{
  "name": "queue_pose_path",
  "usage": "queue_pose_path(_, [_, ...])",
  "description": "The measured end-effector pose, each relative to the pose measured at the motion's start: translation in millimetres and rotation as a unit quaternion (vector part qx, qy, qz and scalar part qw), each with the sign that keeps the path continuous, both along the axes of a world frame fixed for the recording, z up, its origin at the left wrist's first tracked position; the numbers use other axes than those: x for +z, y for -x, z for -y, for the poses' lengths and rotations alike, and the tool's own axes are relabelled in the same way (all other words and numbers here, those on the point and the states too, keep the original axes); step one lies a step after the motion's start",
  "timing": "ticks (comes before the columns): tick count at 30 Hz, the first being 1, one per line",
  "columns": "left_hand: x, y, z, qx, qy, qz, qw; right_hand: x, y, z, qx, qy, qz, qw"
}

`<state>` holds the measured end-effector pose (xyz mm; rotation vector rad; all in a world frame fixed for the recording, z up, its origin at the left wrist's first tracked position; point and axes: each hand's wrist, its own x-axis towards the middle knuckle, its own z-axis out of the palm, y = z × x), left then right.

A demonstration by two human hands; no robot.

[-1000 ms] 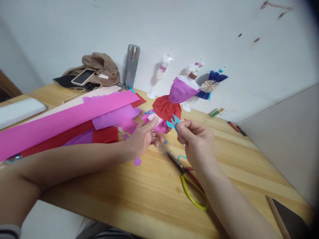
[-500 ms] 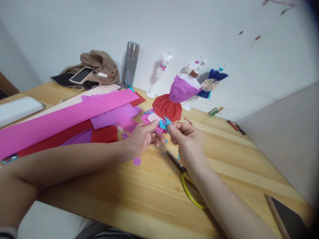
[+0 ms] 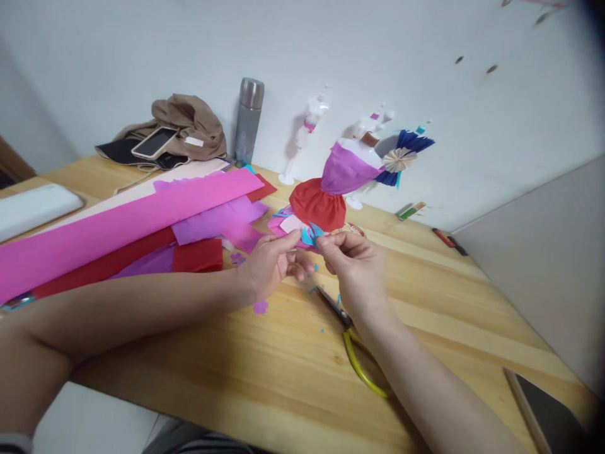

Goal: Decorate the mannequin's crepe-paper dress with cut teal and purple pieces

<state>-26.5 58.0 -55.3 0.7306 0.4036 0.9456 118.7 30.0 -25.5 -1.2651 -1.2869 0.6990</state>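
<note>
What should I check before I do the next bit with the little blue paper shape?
1. Blue shape pinched in the right hand: ok.
2. Pale pink paper held by the left hand: ok.
3. Scissors put down, not in a hand: ok, they lie on the table.
4. Table tidy below the hands: not ok, blue scraps lie near the scissor tips.
5. Glue on the back of the blue shape: cannot tell.
6. Grey bottle standing up: ok.
</note>
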Motion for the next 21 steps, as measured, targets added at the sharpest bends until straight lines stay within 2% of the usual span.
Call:
queue_pose_path(18, [0.3, 0.1, 1.7, 0.004, 0.024, 0.004, 1.000, -5.8, 4.5, -3.8, -0.032, -0.004, -0.016, 0.999])
queue_pose_path(21, [-0.5, 0.5, 1.0, 0.004, 0.027, -0.006, 1.000, -6.8, 3.7, -4.3, -0.021, 0.003, -0.011, 1.000])
